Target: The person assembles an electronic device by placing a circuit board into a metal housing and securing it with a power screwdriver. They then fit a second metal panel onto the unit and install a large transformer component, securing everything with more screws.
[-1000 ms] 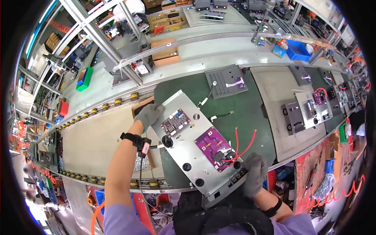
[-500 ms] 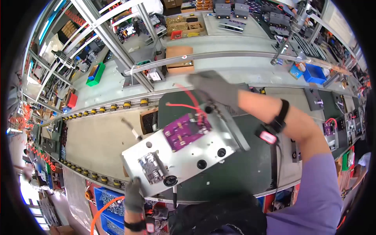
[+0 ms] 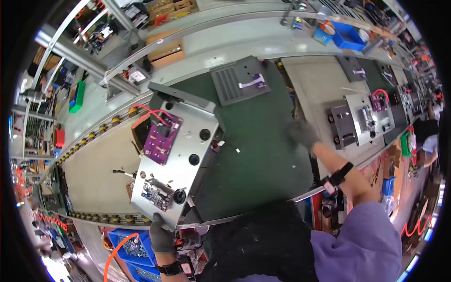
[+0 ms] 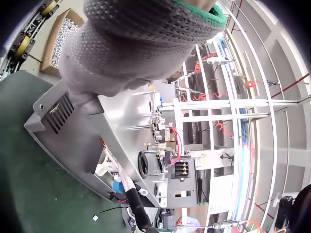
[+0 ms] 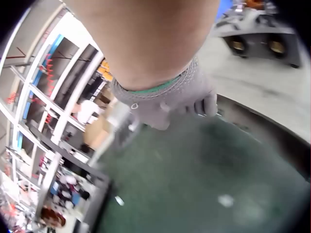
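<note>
Green surface (image 3: 253, 164): one panel (image 3: 183, 144), two boards (image 3: 162, 139); left hand (image 3: 162, 238) grips panel, right hand (image 3: 304, 134) relaxed.

This looks like a workshop in a factory. There is a long work line (image 3: 94, 174) with little yellow rollers (image 3: 116, 121), metal boxes with purple boards (image 3: 162, 138), and blue bins (image 3: 134, 246) full of small metal bits.

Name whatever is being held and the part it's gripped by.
The left hand grips the metal panel by the edge nearest the person; the right hand holds nothing visible.
</note>
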`<state>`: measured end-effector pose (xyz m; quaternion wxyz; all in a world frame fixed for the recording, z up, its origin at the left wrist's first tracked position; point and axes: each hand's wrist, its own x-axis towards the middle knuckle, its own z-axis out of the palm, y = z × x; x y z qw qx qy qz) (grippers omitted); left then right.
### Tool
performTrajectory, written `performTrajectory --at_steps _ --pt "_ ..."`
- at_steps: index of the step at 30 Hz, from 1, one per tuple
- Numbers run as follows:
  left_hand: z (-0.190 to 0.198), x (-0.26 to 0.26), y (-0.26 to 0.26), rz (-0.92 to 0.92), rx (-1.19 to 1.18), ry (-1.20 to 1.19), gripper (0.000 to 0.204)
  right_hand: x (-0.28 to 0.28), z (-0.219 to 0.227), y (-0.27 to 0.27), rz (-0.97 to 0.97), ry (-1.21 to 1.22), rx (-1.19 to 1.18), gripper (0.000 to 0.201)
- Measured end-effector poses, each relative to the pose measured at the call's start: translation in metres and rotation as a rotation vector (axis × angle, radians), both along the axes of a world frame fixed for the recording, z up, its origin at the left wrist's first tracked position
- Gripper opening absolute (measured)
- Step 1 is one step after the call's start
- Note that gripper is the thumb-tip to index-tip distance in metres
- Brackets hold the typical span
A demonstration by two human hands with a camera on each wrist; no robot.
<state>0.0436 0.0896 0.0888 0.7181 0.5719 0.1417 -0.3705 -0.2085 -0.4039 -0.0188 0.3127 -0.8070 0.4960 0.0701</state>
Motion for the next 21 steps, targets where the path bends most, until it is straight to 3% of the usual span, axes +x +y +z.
performTrajectory --at_steps 2,4,5,7,9,11,13,15,17,18,19,20,21 --pt "0.006 0.001 0.0 -0.085 0.062 -0.026 0.048 -0.055 0.0 0.066 0.027 0.207 -0.236 0.064" --pt "-0.001 0.002 0.002 -0.046 0.068 -0.037 0.045 -0.073 -0.011 0.093 -0.058 0.137 -0.231 0.066" --pt "-0.004 0.006 0.01 -0.072 0.069 -0.04 0.042 -0.074 -0.015 0.102 -0.115 0.058 -0.233 0.068" --pt "-0.034 0.035 0.069 -0.113 -0.027 0.058 0.037 -0.056 0.008 0.109 -0.109 0.136 -0.213 0.064" --pt "-0.023 0.028 0.052 -0.14 -0.128 0.162 0.033 -0.052 0.008 0.112 -0.07 0.133 -0.186 0.054" --pt "0.009 -0.002 0.014 0.156 0.225 -0.121 0.026 -0.056 0.001 0.118 0.056 0.008 -0.237 0.05" --pt "0.036 -0.019 0.0 0.208 0.289 -0.135 0.022 -0.051 -0.001 0.127 0.062 -0.078 -0.175 0.048" --pt "0.042 -0.046 -0.009 0.027 0.341 -0.297 0.022 -0.047 -0.005 0.137 0.075 -0.166 -0.11 0.047" --pt "0.035 -0.076 -0.031 -0.527 1.066 -1.087 0.022 -0.045 -0.013 0.142 0.128 -0.27 -0.15 0.039" --pt "0.028 -0.082 -0.041 -0.53 1.046 -1.076 0.02 -0.046 -0.02 0.134 0.14 -0.27 -0.144 0.039" --pt "0.024 -0.092 -0.05 -0.616 1.169 -1.13 0.018 -0.046 -0.028 0.121 0.083 -0.261 -0.022 0.04" --pt "0.014 -0.098 -0.054 -0.546 1.148 -1.102 0.018 -0.044 -0.036 0.106 0.029 -0.251 0.102 0.041" --pt "0.001 -0.101 -0.054 -0.473 1.13 -1.078 0.019 -0.042 -0.044 0.089 -0.012 -0.222 -0.062 0.035"
